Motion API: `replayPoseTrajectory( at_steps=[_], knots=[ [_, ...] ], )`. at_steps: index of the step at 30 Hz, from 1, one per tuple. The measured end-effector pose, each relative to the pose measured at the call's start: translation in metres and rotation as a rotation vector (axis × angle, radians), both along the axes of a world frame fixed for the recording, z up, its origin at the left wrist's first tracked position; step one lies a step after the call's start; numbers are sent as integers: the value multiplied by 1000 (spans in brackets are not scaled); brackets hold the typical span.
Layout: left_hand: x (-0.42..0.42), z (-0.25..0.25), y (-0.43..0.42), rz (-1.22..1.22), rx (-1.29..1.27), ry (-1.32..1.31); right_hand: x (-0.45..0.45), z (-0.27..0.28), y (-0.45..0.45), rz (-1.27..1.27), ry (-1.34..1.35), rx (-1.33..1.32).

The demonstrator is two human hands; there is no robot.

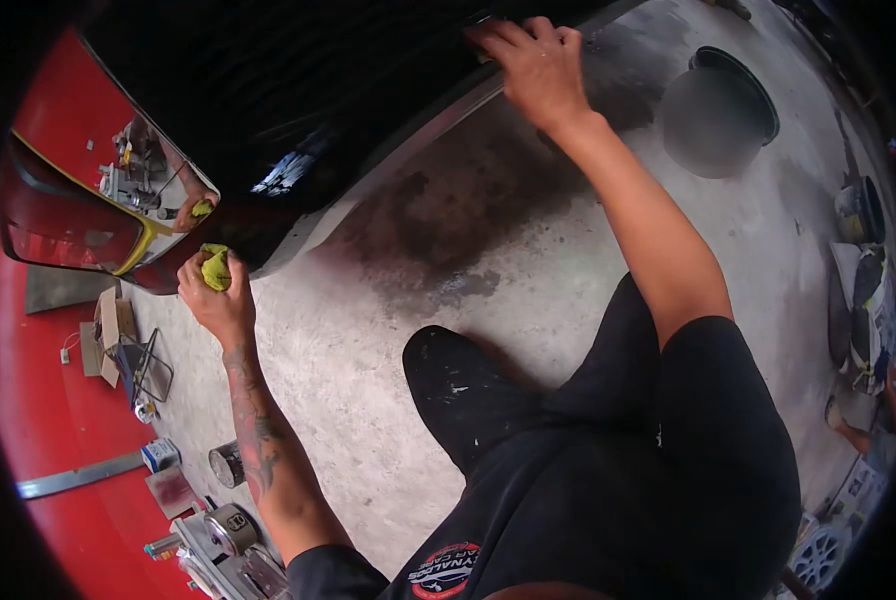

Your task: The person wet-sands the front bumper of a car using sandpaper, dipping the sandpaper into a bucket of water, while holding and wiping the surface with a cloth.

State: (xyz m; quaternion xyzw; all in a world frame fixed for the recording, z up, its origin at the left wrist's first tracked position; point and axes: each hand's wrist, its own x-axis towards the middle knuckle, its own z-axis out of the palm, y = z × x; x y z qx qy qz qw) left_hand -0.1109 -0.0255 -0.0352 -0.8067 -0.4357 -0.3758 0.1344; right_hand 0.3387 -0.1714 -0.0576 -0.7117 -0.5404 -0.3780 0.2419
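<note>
A glossy black car body panel (298, 110) fills the top of the view. My left hand (211, 300) grips a crumpled yellow-green cloth (216, 268) beside the panel's lower left corner, close to a dark lamp (68, 215) edged with yellow tape. The panel's shiny surface mirrors the hand and cloth. Higher up and to the right, my right hand (543, 75) reaches to the panel's edge with fingers bent. A small dark flat piece (483, 42) is under its fingertips; its kind is too dim to tell.
A dark bucket (718, 115) stands on the concrete floor (348, 380), which has a wet dark patch (448, 210) below the panel. Cardboard (113, 335), a can (226, 465) and a tin (230, 528) are at left by a red wall (58, 400). Another person (873, 430) is at far right.
</note>
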Motion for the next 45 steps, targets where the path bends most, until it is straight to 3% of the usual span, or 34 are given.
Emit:
replayPoseTrajectory(
  at_steps=[3, 4, 6, 9, 12, 15, 18, 20, 26, 28, 31, 40, 43, 45],
  knots=[
    [0, -1, 2, 12, 1, 10, -40, 8, 3, 31, -34, -175],
    [0, -1, 2, 10, 2, 12, -51, 0, 12, 142, -97, -22],
    [-1, -1, 1, 4, 1, 20, -52, 1, 15, 245, -32, 44],
    [-1, 1, 1, -17, -12, 14, -6, 2, 5, 109, -155, -23],
    [-3, 0, 3, -40, -14, 6, 65, 0, -10, -47, -44, -87],
    [1, -2, 3, -44, -11, -23, 94, -9, -11, -207, -96, -126],
    [3, -3, 6, -10, 1, -13, 45, -4, -7, -170, 46, -158],
    [0, -2, 3, 13, -7, -5, -1, -4, 0, -7, 105, -30],
    [-3, -1, 3, 5, -2, 28, -162, 6, 24, 413, 121, 18],
    [-4, 1, 4, -5, -18, 37, -153, 3, 24, 433, 117, 77],
    [-4, 3, 2, -5, -40, 40, -94, 3, 10, 282, 54, -53],
    [8, 9, -11, 4, -54, 58, 100, -16, -12, -166, 25, -45],
    [40, 11, -38, -86, 29, 191, 126, -18, -10, -172, 149, 34],
    [76, 15, -62, -130, 130, 291, 101, -15, -6, -205, 188, -55]
  ],
)
